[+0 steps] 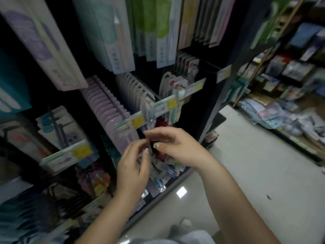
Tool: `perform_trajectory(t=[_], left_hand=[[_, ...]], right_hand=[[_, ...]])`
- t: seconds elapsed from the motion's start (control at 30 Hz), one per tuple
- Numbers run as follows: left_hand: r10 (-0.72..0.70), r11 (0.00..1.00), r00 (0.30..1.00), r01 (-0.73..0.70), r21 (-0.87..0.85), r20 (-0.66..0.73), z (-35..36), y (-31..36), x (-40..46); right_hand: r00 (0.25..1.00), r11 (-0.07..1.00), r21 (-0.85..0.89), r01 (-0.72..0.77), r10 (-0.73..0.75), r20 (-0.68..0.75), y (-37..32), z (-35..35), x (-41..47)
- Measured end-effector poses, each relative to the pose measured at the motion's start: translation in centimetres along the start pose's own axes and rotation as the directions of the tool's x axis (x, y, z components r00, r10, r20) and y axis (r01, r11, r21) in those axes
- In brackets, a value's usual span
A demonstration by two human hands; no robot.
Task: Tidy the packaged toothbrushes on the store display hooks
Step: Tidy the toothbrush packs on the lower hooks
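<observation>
Rows of packaged toothbrushes hang on hooks of a dark display. A lilac row (105,106) and a clear-pack row (135,88) each end in a price tag (137,120). The front clear toothbrush pack (149,110) hangs down to my hands. My left hand (133,168) is just below it, with thumb and fingertips pinched together at the pack's lower end. Touching it from the right, my right hand (175,147) curls its fingers over the same spot with the thumb underneath. Motion blur hides the exact grip.
Larger boxed brushes (112,37) hang above, and more packs (163,173) fill the lowest row behind my hands. Another tagged hook (70,154) juts out at the left. A pale tiled aisle floor (246,164) lies to the right, with stocked shelves (290,95) across it.
</observation>
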State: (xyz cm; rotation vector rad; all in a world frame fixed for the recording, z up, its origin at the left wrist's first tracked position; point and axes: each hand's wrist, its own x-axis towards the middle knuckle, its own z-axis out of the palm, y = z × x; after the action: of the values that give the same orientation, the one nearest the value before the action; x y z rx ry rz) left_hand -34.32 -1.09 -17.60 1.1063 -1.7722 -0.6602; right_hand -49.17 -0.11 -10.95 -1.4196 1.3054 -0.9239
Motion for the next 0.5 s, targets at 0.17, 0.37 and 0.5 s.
perform_trajectory(t=[0.17, 0.37, 0.5], left_hand=[[0.054, 0.997, 0.999, -0.054, -0.055, -0.007, 4.8, 3.7, 3.6], [0.117, 0.986, 0.993, -0.118, -0.114, -0.015, 8.5, 8.9, 9.6], [0.116, 0.984, 0.993, -0.113, -0.141, 0.015, 9.2, 11.5, 13.0]], right_hand=[[0.993, 0.995, -0.021, 0.098, -0.099, -0.065, -0.9, -6.7, -0.8], [0.955, 0.971, -0.067, 0.23, -0.239, -0.177, -2.4, -13.3, 0.3], [0.927, 0.953, -0.079, 0.293, -0.303, -0.221, -4.0, -16.4, 1.6]])
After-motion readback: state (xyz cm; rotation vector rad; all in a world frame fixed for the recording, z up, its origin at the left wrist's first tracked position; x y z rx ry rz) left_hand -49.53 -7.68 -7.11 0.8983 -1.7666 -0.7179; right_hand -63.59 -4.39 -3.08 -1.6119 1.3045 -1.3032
